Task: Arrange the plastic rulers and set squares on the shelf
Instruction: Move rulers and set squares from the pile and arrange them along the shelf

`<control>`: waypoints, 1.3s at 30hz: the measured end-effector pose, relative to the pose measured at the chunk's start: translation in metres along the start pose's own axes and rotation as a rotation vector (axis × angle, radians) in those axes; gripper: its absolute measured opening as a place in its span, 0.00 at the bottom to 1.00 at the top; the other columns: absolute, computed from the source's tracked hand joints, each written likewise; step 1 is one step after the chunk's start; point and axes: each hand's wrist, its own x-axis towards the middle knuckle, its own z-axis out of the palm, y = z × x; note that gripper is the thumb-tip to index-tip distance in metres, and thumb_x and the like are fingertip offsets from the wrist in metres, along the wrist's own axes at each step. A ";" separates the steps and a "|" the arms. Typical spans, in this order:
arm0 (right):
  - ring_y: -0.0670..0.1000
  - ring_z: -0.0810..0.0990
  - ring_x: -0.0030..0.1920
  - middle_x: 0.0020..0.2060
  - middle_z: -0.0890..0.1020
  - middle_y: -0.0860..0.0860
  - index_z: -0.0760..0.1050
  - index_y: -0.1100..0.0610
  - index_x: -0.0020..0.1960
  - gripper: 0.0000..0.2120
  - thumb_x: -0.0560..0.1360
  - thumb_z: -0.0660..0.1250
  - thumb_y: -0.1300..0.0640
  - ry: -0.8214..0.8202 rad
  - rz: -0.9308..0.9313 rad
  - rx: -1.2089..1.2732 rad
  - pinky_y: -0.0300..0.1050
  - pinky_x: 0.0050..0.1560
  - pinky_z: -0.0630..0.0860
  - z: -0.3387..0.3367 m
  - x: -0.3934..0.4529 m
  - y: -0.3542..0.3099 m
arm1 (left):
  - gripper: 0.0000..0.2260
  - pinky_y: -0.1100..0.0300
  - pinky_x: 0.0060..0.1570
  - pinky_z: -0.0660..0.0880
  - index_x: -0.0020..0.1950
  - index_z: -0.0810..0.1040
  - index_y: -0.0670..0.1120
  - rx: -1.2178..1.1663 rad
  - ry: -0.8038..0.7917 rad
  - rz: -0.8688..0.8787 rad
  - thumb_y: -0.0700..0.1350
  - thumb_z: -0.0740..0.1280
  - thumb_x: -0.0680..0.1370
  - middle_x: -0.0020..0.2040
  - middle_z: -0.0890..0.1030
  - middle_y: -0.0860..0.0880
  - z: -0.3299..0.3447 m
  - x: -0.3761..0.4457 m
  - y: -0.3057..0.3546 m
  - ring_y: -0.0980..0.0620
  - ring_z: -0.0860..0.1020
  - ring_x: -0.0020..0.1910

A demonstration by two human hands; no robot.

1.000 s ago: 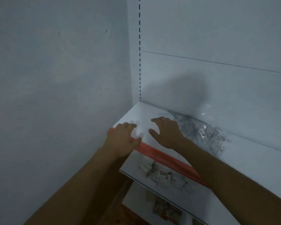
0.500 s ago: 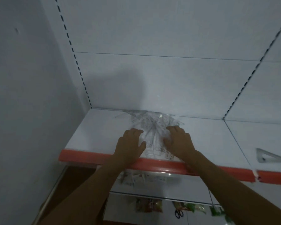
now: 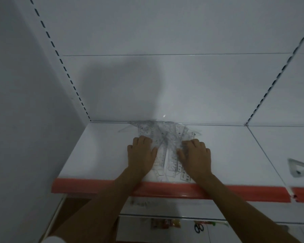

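Both hands lie on a heap of clear plastic rulers and set squares [image 3: 165, 135] on the white shelf [image 3: 98, 155]. The heap runs from the shelf's back edge to near its red front lip [image 3: 95, 186]. The left hand [image 3: 141, 152] lies palm-down on the heap's left side, the right hand [image 3: 195, 153] on its right side; their fingers bend over the plastic, but whether they grip it cannot be told. Compared with half a second ago, both hands sit in much the same spots on the heap. One more set square [image 3: 299, 168] lies alone on the neighbouring shelf section, well apart to the right.
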 end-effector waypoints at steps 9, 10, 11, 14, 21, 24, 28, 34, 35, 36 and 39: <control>0.54 0.75 0.52 0.51 0.78 0.52 0.77 0.55 0.57 0.13 0.74 0.66 0.53 0.113 0.046 -0.064 0.47 0.51 0.64 -0.001 -0.005 -0.006 | 0.06 0.50 0.56 0.68 0.51 0.74 0.47 -0.213 0.053 -0.006 0.49 0.63 0.79 0.54 0.74 0.49 0.000 0.018 -0.012 0.47 0.70 0.57; 0.54 0.75 0.53 0.52 0.78 0.52 0.76 0.55 0.58 0.13 0.75 0.65 0.53 0.114 0.046 -0.066 0.47 0.52 0.63 -0.001 -0.006 -0.006 | 0.05 0.49 0.55 0.68 0.49 0.73 0.47 -0.247 0.063 -0.010 0.48 0.63 0.78 0.52 0.74 0.49 0.001 0.017 -0.014 0.47 0.70 0.56; 0.55 0.75 0.53 0.52 0.78 0.52 0.76 0.55 0.59 0.13 0.75 0.65 0.55 0.111 0.048 -0.057 0.47 0.52 0.63 0.000 -0.006 -0.006 | 0.04 0.49 0.54 0.69 0.46 0.71 0.48 -0.280 0.074 -0.010 0.46 0.63 0.78 0.50 0.74 0.49 0.002 0.017 -0.015 0.47 0.71 0.54; 0.54 0.76 0.51 0.49 0.79 0.52 0.75 0.56 0.60 0.12 0.76 0.66 0.59 0.103 0.078 -0.015 0.45 0.49 0.62 -0.001 -0.007 -0.009 | 0.06 0.50 0.48 0.69 0.42 0.67 0.49 -0.348 0.132 0.002 0.43 0.63 0.78 0.44 0.74 0.49 0.001 0.016 -0.014 0.48 0.71 0.48; 0.54 0.77 0.48 0.49 0.79 0.54 0.73 0.59 0.60 0.11 0.78 0.62 0.59 0.183 0.169 0.060 0.44 0.46 0.70 -0.001 -0.005 -0.014 | 0.07 0.55 0.31 0.69 0.42 0.65 0.47 -0.630 0.159 -0.067 0.39 0.58 0.80 0.34 0.72 0.50 0.005 0.018 -0.018 0.51 0.72 0.32; 0.53 0.77 0.48 0.50 0.78 0.53 0.70 0.57 0.61 0.13 0.80 0.57 0.52 0.202 0.215 0.132 0.42 0.44 0.69 -0.004 -0.007 -0.014 | 0.04 0.57 0.33 0.71 0.48 0.67 0.48 -0.693 0.159 -0.099 0.40 0.57 0.81 0.38 0.76 0.50 0.007 0.017 -0.019 0.51 0.75 0.34; 0.51 0.78 0.47 0.52 0.78 0.51 0.68 0.55 0.64 0.18 0.79 0.57 0.45 0.182 0.166 0.145 0.42 0.43 0.71 -0.005 -0.010 -0.013 | 0.06 0.53 0.40 0.76 0.56 0.69 0.47 -0.706 0.165 -0.106 0.41 0.56 0.81 0.44 0.80 0.46 0.008 0.016 -0.019 0.46 0.79 0.40; 0.52 0.79 0.47 0.52 0.79 0.51 0.70 0.55 0.65 0.18 0.79 0.59 0.48 0.164 0.142 0.113 0.41 0.44 0.69 -0.013 -0.009 -0.016 | 0.09 0.51 0.43 0.75 0.57 0.70 0.43 -0.655 0.199 -0.049 0.42 0.58 0.78 0.43 0.78 0.44 -0.004 0.011 -0.015 0.45 0.77 0.42; 0.52 0.79 0.46 0.50 0.79 0.52 0.72 0.56 0.64 0.18 0.79 0.60 0.48 0.182 0.129 0.090 0.42 0.45 0.70 -0.018 -0.008 -0.015 | 0.10 0.51 0.44 0.75 0.56 0.71 0.43 -0.634 0.202 0.001 0.46 0.58 0.78 0.44 0.78 0.44 -0.006 0.011 -0.014 0.44 0.77 0.43; 0.52 0.78 0.45 0.48 0.78 0.52 0.73 0.57 0.64 0.18 0.79 0.60 0.48 0.206 0.131 0.069 0.43 0.45 0.69 -0.024 -0.008 -0.014 | 0.14 0.51 0.45 0.75 0.56 0.70 0.42 -0.610 0.193 0.044 0.50 0.58 0.77 0.44 0.78 0.44 -0.008 0.010 -0.013 0.44 0.77 0.44; 0.48 0.75 0.43 0.44 0.78 0.49 0.74 0.56 0.63 0.18 0.78 0.61 0.49 0.315 0.175 -0.002 0.44 0.47 0.64 -0.048 -0.017 -0.008 | 0.23 0.49 0.46 0.76 0.57 0.69 0.43 -0.572 0.163 0.148 0.62 0.57 0.76 0.46 0.79 0.44 -0.010 0.009 -0.005 0.44 0.78 0.45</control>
